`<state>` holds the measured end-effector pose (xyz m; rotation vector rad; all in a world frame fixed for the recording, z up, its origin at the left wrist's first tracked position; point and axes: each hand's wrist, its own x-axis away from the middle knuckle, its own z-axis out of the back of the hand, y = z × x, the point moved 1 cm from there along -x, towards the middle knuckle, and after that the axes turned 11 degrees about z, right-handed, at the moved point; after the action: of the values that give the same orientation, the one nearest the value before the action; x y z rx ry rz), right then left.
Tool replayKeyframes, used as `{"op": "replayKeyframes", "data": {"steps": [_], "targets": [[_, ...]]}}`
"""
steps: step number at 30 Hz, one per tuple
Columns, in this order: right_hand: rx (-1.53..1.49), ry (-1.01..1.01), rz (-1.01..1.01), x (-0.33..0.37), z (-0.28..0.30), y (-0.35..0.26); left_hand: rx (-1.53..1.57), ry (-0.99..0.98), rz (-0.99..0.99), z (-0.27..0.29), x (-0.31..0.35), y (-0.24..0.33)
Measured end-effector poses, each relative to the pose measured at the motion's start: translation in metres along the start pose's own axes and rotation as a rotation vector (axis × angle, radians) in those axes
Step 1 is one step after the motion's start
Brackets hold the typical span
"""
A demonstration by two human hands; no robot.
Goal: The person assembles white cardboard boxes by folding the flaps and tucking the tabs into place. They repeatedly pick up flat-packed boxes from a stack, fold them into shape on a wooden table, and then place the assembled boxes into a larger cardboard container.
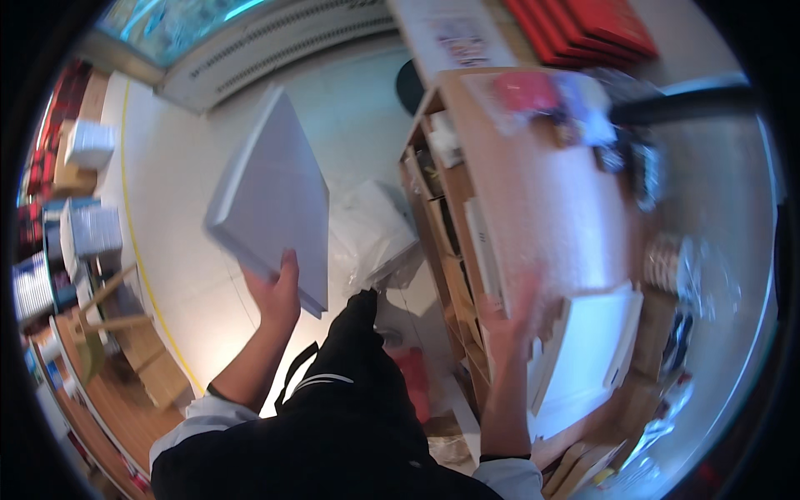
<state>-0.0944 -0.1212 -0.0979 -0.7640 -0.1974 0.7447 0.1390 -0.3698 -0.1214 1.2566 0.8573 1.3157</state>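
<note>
My left hand (275, 292) grips the lower edge of white flat boards (279, 192), which look like blank canvases held together. They are raised and tilted over the floor, thumb on the near face. My right hand (510, 321) is blurred by motion above the near edge of the wooden table. Its thumb and fingers look apart, and nothing shows between them. Close to its right lies a stack of white boards (583, 350) on the table.
The wooden table (533, 200) has open shelves on its left side and plastic-wrapped items (546, 96) at its far end. Red flat boxes (583, 29) lie beyond. A white plastic bag (375, 229) rests on the floor. Cartons (154, 367) and shelved goods line the left.
</note>
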Motion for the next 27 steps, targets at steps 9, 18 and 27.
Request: {"op": "replayKeyframes", "data": {"steps": [9,18,27], "targets": [[-0.433,0.234,0.346,0.127,0.062,-0.146,0.292,-1.019,-0.21,-0.036,0.213,0.193],[-1.6,0.84,-0.225,0.261,0.157,-0.045,-0.363,-1.025,-0.348,-0.127,0.179,0.137],[-0.522,0.686,-0.829,0.255,0.157,0.099,-0.738,-1.208,-0.603,-0.315,0.178,0.075]]}}
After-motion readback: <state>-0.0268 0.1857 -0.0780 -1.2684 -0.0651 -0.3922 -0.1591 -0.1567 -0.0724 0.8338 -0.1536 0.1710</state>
